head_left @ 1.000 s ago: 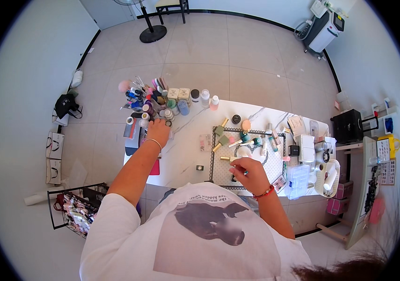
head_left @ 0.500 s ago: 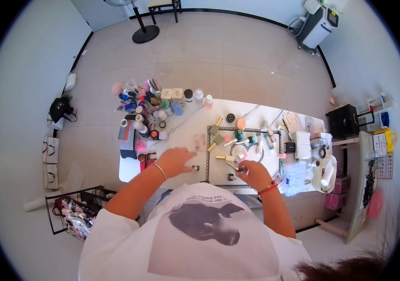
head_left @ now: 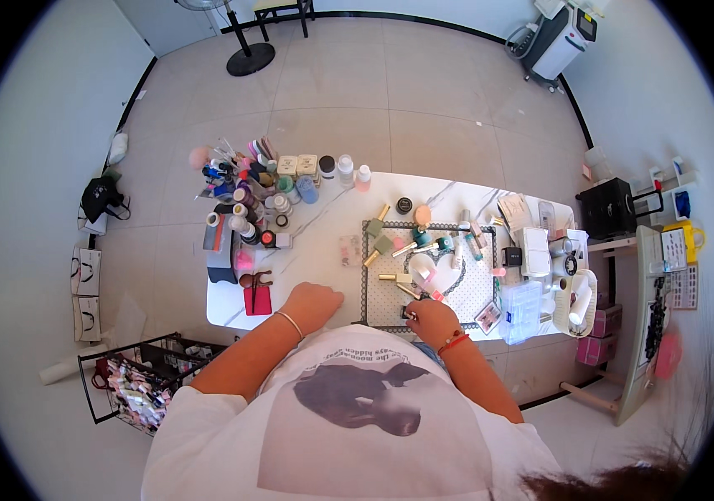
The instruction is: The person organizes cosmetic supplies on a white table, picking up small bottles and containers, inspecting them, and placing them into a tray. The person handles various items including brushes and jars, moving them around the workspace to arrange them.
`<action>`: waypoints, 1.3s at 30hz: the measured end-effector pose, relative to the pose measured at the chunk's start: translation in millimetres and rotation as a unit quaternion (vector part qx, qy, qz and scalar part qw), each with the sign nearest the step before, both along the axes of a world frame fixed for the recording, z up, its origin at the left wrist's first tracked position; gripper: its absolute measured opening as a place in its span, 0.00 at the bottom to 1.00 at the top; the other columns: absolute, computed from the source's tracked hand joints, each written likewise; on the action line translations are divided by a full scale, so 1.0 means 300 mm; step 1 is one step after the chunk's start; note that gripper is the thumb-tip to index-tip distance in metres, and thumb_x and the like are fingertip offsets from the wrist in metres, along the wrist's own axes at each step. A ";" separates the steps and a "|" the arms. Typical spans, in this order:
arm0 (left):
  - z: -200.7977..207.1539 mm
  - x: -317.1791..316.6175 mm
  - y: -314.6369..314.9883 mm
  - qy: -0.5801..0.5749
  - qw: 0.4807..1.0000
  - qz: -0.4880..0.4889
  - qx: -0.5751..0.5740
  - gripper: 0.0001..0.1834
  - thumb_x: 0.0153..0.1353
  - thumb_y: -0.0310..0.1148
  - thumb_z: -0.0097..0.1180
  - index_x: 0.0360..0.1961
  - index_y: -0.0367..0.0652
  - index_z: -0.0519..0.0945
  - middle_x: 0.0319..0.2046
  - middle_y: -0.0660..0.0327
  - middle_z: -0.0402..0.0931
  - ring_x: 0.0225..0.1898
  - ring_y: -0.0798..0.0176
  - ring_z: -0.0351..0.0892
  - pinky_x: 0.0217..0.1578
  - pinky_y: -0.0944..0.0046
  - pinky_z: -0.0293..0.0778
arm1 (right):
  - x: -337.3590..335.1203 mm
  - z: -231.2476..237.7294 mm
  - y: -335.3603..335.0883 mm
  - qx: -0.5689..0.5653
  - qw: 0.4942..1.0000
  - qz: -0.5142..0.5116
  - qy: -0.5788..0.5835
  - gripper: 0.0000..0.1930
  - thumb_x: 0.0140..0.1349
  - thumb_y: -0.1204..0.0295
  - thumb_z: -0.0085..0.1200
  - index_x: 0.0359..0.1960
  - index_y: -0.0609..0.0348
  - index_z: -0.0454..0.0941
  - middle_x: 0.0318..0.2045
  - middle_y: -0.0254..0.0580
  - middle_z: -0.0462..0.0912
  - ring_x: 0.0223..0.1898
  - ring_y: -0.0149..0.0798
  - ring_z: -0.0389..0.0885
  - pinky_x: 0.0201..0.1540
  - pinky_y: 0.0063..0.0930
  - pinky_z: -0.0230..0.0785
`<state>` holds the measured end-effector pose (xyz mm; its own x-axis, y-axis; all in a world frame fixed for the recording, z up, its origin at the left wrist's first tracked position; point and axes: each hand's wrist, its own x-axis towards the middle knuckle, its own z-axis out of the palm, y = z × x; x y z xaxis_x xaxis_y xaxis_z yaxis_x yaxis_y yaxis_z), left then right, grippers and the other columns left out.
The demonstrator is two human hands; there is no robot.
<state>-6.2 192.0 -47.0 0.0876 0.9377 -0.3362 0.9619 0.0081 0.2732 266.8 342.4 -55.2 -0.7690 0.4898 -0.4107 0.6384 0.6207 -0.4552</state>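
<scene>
On the white marbled table, my left hand (head_left: 317,306) rests closed near the front edge, left of the patterned mat (head_left: 383,311). What its fingers hold, if anything, is hidden. At the mat's front edge, my right hand (head_left: 434,320) has its fingers closed on a small dark bottle (head_left: 408,314), mostly covered by the fingers. Just beyond it lie a gold-capped nail polish bottle (head_left: 408,291) and a small pink-and-white item. A green-and-gold bottle (head_left: 395,277) lies farther back. White heart-shaped piece (head_left: 424,267) and several teal bottles (head_left: 421,238) are on the mat.
Brushes, jars and bottles (head_left: 282,185) crowd the table's back left. A red case (head_left: 257,301) lies left of my left hand. Clear blue-tinted box (head_left: 521,311) and cream basket (head_left: 577,302) stand at the right. A black wire rack (head_left: 177,338) of bottles is at lower left.
My left hand has come down and closed over where a small dark item lay on the table. My right hand has moved nearer, from the gold-capped bottle to the small dark bottle.
</scene>
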 end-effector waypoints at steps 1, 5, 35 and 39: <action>0.008 -0.004 -0.004 0.005 1.000 0.005 0.000 0.07 0.63 0.37 0.55 0.33 0.47 0.82 0.26 0.57 0.82 0.31 0.49 0.84 0.32 0.49 0.77 | 0.005 0.009 -0.002 0.002 1.000 0.000 0.023 0.14 0.56 0.61 0.65 0.40 0.53 0.84 0.34 0.48 0.85 0.42 0.53 0.83 0.44 0.47 0.75; 0.010 -0.029 -0.040 0.015 0.999 0.027 0.015 0.07 0.63 0.36 0.55 0.32 0.47 0.82 0.25 0.56 0.82 0.30 0.49 0.84 0.32 0.48 0.77 | -0.001 0.017 0.048 -0.024 0.993 -0.116 0.028 0.15 0.62 0.57 0.60 0.34 0.57 0.84 0.29 0.52 0.84 0.37 0.57 0.83 0.40 0.51 0.74; 0.079 -0.022 -0.082 -0.024 0.994 0.098 -0.042 0.23 0.66 0.40 0.56 0.61 0.53 0.75 0.32 0.57 0.84 0.35 0.49 0.84 0.34 0.50 0.78 | 0.156 -0.267 0.474 0.245 0.944 -0.211 0.059 0.09 0.60 0.78 0.55 0.40 0.50 0.82 0.43 0.49 0.78 0.41 0.58 0.82 0.42 0.50 0.76; 0.107 -0.038 -0.091 -0.061 0.989 0.130 0.040 0.22 0.66 0.39 0.56 0.61 0.52 0.76 0.37 0.57 0.81 0.40 0.51 0.82 0.38 0.51 0.78 | 0.086 -0.125 0.426 0.300 0.921 -0.200 0.150 0.08 0.62 0.79 0.53 0.40 0.55 0.81 0.41 0.49 0.78 0.39 0.58 0.81 0.41 0.48 0.74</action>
